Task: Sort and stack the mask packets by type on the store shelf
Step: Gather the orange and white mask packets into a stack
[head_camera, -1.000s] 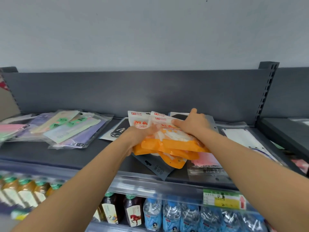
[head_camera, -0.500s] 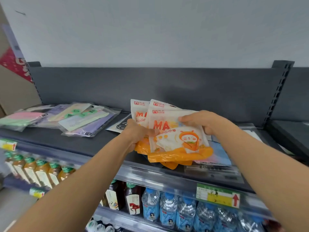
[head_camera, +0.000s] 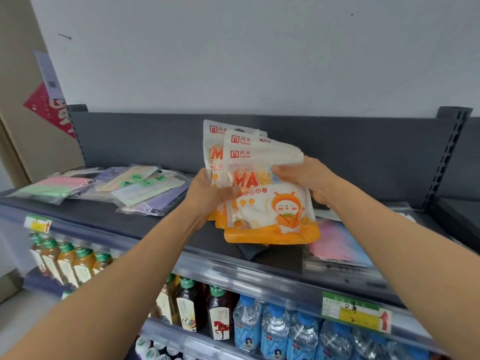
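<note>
Both hands hold a bunch of orange-and-white mask packets point(head_camera: 265, 203) upright above the middle of the dark shelf point(head_camera: 109, 216). My left hand point(head_camera: 205, 196) grips their left edge and my right hand point(head_camera: 309, 178) grips the upper right edge. The front packet shows a cartoon figure in an orange hood. A loose pile of purple, green and pink mask packets point(head_camera: 135, 188) lies on the shelf at the left. A pink-and-blue packet point(head_camera: 335, 242) and a dark packet point(head_camera: 259, 252) lie on the shelf under and right of the held bunch.
Bottles of tea and dark drinks point(head_camera: 70, 263) and blue-capped water bottles point(head_camera: 275, 331) fill the lower shelf. Price tags point(head_camera: 355, 311) sit on the shelf's front rail. The grey back panel point(head_camera: 145, 141) stands behind, with a slotted upright point(head_camera: 449, 154) at the right.
The orange packets have been lifted off the shelf and tilted upright in both hands. The view has shifted left.
</note>
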